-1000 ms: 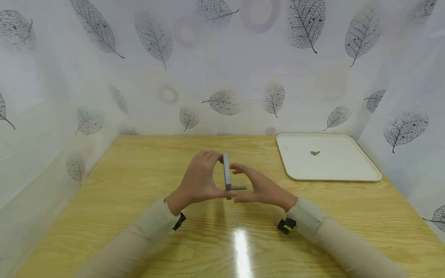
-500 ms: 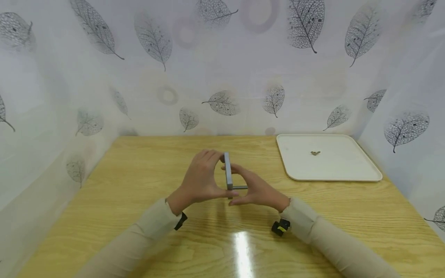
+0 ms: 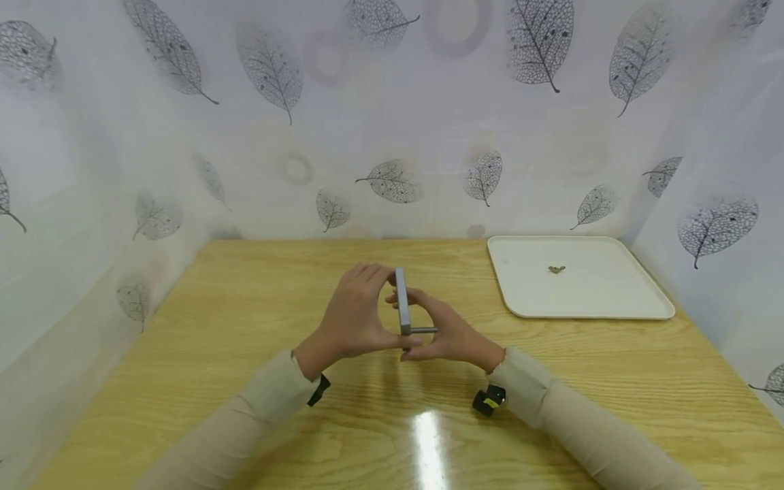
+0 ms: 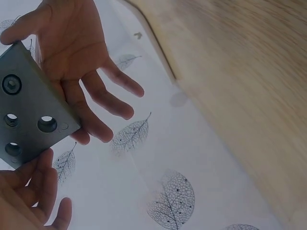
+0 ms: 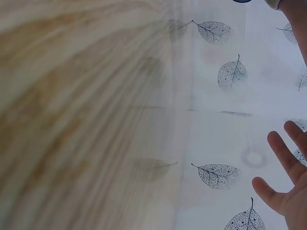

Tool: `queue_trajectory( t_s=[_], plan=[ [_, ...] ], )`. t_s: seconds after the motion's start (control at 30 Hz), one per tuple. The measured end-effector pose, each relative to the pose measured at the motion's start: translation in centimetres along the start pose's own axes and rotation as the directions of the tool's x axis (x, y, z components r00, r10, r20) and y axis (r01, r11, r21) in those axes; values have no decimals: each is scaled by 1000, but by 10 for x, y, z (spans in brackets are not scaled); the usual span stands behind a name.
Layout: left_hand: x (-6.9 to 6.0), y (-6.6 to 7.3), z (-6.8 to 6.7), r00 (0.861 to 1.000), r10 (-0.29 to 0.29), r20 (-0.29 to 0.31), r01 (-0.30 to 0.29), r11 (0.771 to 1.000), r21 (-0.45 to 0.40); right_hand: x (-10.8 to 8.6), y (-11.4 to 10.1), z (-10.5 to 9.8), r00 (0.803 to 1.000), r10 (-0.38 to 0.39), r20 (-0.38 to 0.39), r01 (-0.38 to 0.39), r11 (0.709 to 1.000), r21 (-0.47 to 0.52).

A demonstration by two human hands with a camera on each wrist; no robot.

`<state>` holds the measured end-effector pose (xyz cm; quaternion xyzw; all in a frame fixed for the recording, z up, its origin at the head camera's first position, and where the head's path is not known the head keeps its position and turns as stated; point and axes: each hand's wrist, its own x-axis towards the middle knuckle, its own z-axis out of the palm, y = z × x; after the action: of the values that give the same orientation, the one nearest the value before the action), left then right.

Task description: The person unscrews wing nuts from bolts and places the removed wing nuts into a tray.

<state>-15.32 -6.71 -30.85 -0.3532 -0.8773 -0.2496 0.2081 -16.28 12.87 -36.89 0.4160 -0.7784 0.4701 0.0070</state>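
Note:
A grey metal plate (image 3: 402, 303) stands on edge above the table, between my two hands. My left hand (image 3: 358, 309) grips it from the left. In the left wrist view, the face of the plate (image 4: 33, 112) shows several round holes and the head of a socket-head bolt (image 4: 12, 85). That bolt's shank (image 3: 424, 330) juts out to the right, toward my right palm. My right hand (image 3: 456, 330) holds the plate's edges between thumb and forefingers, its other fingers spread. Only those spread fingers of the right hand (image 5: 290, 182) show in the right wrist view; the plate is outside it.
A white tray (image 3: 612, 299) lies at the back right of the wooden table (image 3: 263, 272). On it sits a small brass-coloured wing nut (image 3: 557, 269). A leaf-patterned curtain (image 3: 429, 116) encloses the back and sides.
My right hand has moved left, and its fingertips have reached the plate's edges. The plate has shifted very slightly right. My left hand keeps its grip.

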Motion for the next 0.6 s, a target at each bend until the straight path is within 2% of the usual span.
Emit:
queue_trajectory(
  t_s=[0.13, 0.23, 0.4, 0.6],
  plan=[
    [0, 0, -2, 1000, -9, 24, 9, 1000, 9, 1, 1, 2, 1000, -16, -17, 16, 1000, 0],
    [-1, 1, -4, 997, -25, 74, 23, 999, 27, 2, 2, 2, 999, -22, -32, 21, 999, -30],
    [-1, 6, -9, 982, -70, 175, 61, 997, 52, 0, 3, 0, 998, -26, -61, 22, 997, -74],
    [-1, 11, -14, 968, -97, 231, 96, 995, 15, -3, 4, -4, 997, -19, -80, 5, 986, -167]
  ],
)
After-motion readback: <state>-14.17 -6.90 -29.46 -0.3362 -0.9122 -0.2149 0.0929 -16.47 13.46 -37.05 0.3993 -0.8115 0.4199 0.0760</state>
